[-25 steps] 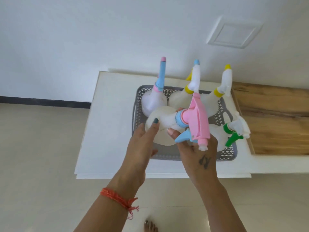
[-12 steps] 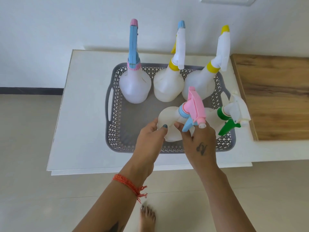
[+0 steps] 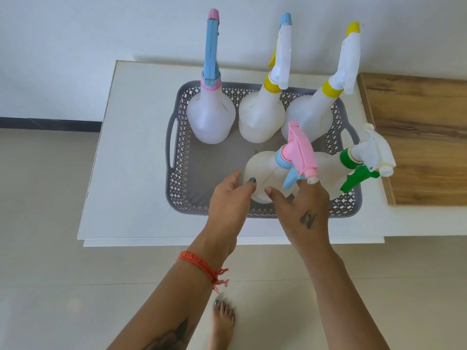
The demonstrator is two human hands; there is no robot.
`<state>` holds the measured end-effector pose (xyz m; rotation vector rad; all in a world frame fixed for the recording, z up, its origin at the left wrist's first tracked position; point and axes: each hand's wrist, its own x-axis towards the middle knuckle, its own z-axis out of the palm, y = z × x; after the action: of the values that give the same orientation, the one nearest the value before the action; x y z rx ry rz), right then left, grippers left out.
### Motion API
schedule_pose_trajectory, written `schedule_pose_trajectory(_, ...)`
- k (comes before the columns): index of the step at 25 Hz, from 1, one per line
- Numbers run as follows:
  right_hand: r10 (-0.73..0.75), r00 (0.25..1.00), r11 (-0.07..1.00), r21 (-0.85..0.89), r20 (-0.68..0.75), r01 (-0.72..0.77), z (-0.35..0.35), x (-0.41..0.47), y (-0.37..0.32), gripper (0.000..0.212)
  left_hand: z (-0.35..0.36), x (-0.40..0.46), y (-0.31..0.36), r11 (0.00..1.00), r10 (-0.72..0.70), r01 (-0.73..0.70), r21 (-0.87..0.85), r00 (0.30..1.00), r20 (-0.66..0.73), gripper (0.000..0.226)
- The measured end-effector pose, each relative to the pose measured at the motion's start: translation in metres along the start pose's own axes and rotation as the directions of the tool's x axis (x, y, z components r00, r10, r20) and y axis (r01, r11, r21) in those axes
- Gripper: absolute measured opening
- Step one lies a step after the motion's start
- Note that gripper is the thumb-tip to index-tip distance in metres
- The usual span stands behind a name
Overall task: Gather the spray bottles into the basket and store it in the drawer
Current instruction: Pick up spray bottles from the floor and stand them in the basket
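A grey lattice basket (image 3: 183,173) sits on the white cabinet top (image 3: 131,173). Three spray bottles stand along its back: one with a blue head (image 3: 211,122) and two with yellow collars (image 3: 260,122) (image 3: 308,120). A green-trigger bottle (image 3: 326,168) stands at the front right. Beside it, in the front middle, is the pink-head bottle (image 3: 265,168). My left hand (image 3: 230,200) holds its left side with the thumb on the body. My right hand (image 3: 303,210) holds its right side, with the fingers under the blue trigger.
A wooden top (image 3: 417,147) adjoins the white cabinet top on the right. The white wall rises right behind the basket. My bare foot (image 3: 222,324) stands on the tiled floor in front of the cabinet. No drawer is in view.
The pink-head bottle came down from above the basket and now stands in its front middle. Both hands went down with it and stay on it. The view tilted downward.
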<state>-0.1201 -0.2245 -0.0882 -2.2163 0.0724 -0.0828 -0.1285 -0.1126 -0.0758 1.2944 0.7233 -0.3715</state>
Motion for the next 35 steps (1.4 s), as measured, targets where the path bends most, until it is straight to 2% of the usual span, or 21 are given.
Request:
schedule_pose_trajectory(4, 0.145, 0.967, 0.978, 0.181, -0.210, -0.108, 0.008, -0.025, -0.007, 0.056, -0.018, -0.016, -0.001, 0.992, 0.098, -0.106, -0.069, 0.989, -0.110, 0.045)
schedule_pose_trajectory(6, 0.297, 0.904, 0.924, 0.331, -0.308, -0.191, 0.019, -0.040, -0.019, 0.049, -0.034, -0.027, -0.002, 0.981, 0.139, -0.156, -0.114, 0.979, -0.148, 0.041)
schedule_pose_trajectory(8, 0.427, 0.830, 0.859, 0.448, -0.360, -0.248, 0.035, -0.060, -0.039, 0.044, -0.057, -0.039, -0.003, 0.970, 0.166, -0.194, -0.144, 0.969, -0.181, 0.037)
schedule_pose_trajectory(10, 0.449, 0.821, 0.839, 0.482, -0.353, -0.251, 0.059, -0.086, -0.065, 0.040, -0.092, -0.055, -0.006, 0.955, 0.178, -0.225, -0.191, 0.955, -0.236, 0.034)
schedule_pose_trajectory(13, 0.397, 0.881, 0.841, 0.486, -0.257, -0.238, 0.094, -0.131, -0.108, 0.035, -0.155, -0.090, -0.012, 0.928, 0.193, -0.281, -0.244, 0.924, -0.330, 0.031)
schedule_pose_trajectory(18, 0.268, 0.963, 0.813, 0.529, 0.028, -0.241, 0.176, -0.231, -0.196, 0.027, -0.302, -0.173, -0.050, 0.868, 0.175, -0.378, -0.323, 0.841, -0.512, 0.032)
schedule_pose_trajectory(21, 0.153, 0.967, 0.826, 0.510, 0.204, -0.238, 0.238, -0.321, -0.247, 0.025, -0.402, -0.233, -0.094, 0.814, 0.118, -0.440, -0.380, 0.765, -0.633, 0.030)
schedule_pose_trajectory(23, 0.063, 0.943, 0.845, 0.486, 0.327, -0.225, 0.279, -0.388, -0.275, 0.026, -0.466, -0.274, -0.129, 0.772, 0.055, -0.480, -0.416, 0.703, -0.709, 0.028)
schedule_pose_trajectory(27, -0.067, 0.837, 0.875, 0.436, 0.543, -0.212, 0.354, -0.529, -0.320, 0.026, -0.582, -0.361, -0.215, 0.688, -0.104, -0.546, -0.477, 0.577, -0.810, 0.029)
schedule_pose_trajectory(29, -0.105, 0.761, 0.894, 0.396, 0.641, -0.210, 0.383, -0.600, -0.336, 0.026, -0.631, -0.407, -0.259, 0.648, -0.188, -0.583, -0.490, 0.501, -0.845, 0.028)
schedule_pose_trajectory(33, -0.158, 0.551, 0.929, 0.313, 0.820, -0.199, 0.423, -0.725, -0.348, 0.024, -0.696, -0.485, -0.341, 0.569, -0.344, -0.667, -0.482, 0.339, -0.876, 0.029)
schedule_pose_trajectory(35, -0.181, 0.408, 0.955, 0.258, 0.895, -0.144, 0.437, -0.785, -0.342, 0.024, -0.713, -0.519, -0.387, 0.517, -0.438, -0.717, -0.468, 0.249, -0.864, 0.028)
